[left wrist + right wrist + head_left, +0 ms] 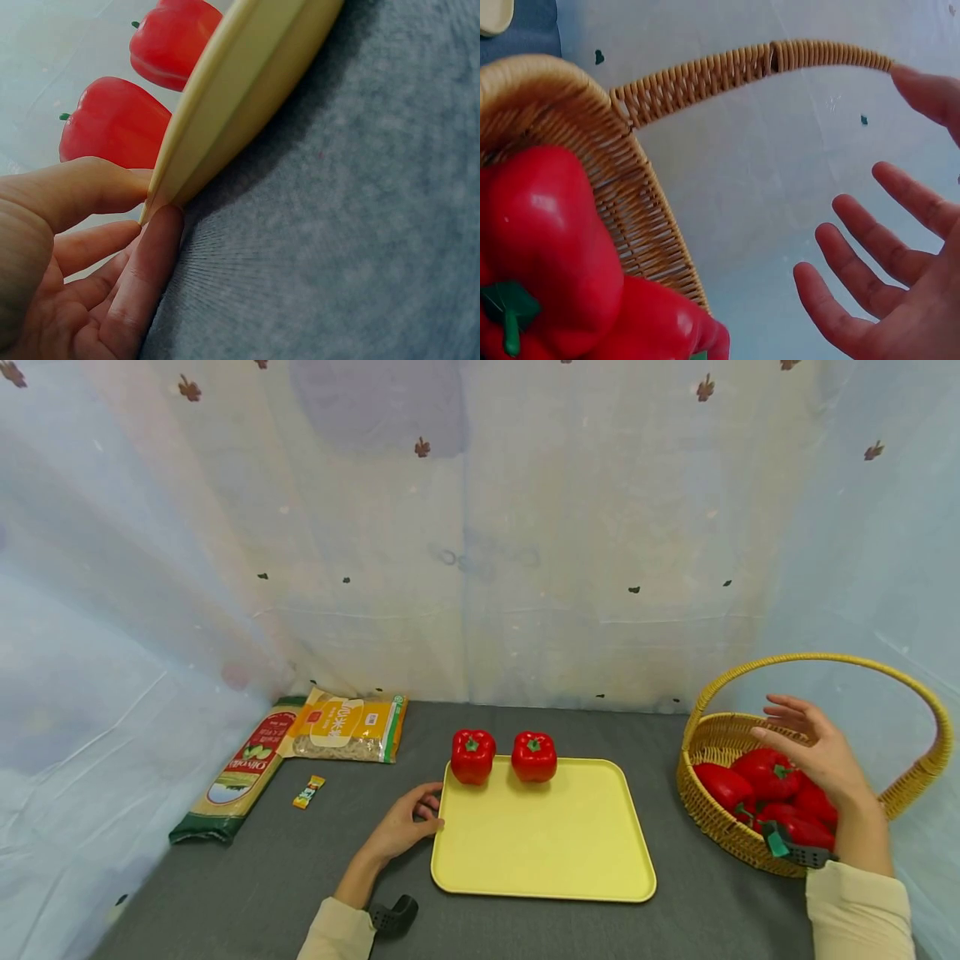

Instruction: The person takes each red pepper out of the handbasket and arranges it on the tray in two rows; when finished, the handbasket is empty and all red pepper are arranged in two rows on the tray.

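Observation:
My left hand (405,823) pinches the left rim of a yellow tray (547,847); in the left wrist view thumb and fingers meet at the rim of the tray (225,105). Two red bell peppers (473,758) (534,758) stand side by side at the tray's far edge, green stems showing. On the right, a wicker basket (693,806) holds several more red bell peppers (765,774). Over that basket, beneath its arched handle, hovers my right hand (817,756), fingers spread and holding nothing. The right wrist view shows the same hand (900,277) apart from the pepper (547,217).
At the back left, a yellow grain bag (341,727) overlaps a long red-and-green package (243,764). A small wrapped packet (308,792) lies in front of them on the grey tabletop (247,893). A pale patterned curtain (540,568) hangs behind.

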`<state>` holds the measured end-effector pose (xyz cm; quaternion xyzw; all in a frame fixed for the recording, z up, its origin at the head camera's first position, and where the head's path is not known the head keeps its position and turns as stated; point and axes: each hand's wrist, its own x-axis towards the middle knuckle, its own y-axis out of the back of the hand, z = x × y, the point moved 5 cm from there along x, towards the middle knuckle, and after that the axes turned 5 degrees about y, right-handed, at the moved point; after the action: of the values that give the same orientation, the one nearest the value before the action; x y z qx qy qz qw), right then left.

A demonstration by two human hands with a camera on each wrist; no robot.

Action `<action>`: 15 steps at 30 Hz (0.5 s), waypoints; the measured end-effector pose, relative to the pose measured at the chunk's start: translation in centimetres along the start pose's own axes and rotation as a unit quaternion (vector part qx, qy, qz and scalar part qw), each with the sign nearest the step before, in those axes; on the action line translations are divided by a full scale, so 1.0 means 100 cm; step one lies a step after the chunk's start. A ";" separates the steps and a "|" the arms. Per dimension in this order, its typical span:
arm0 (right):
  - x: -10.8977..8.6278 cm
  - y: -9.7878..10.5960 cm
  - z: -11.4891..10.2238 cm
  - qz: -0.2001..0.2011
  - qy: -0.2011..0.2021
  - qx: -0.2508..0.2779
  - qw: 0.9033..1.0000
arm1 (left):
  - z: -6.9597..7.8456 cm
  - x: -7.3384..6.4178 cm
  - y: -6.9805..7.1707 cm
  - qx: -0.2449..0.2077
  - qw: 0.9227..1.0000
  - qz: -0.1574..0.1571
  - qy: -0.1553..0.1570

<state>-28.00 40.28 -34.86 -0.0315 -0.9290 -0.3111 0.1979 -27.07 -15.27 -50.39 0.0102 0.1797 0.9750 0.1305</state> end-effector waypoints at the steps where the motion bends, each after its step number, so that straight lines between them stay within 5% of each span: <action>1: 0.001 0.001 0.002 0.000 -0.003 0.001 1.000 | 0.000 0.000 0.000 -0.001 1.000 0.000 0.000; 15: 0.004 0.007 0.027 0.021 -0.029 0.025 0.999 | 0.002 -0.002 0.000 -0.001 1.000 -0.001 0.003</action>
<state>-29.17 42.45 -36.26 -0.0551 -0.9409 -0.2826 0.1785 -26.89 -15.24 -50.22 0.0068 0.1791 0.9751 0.1305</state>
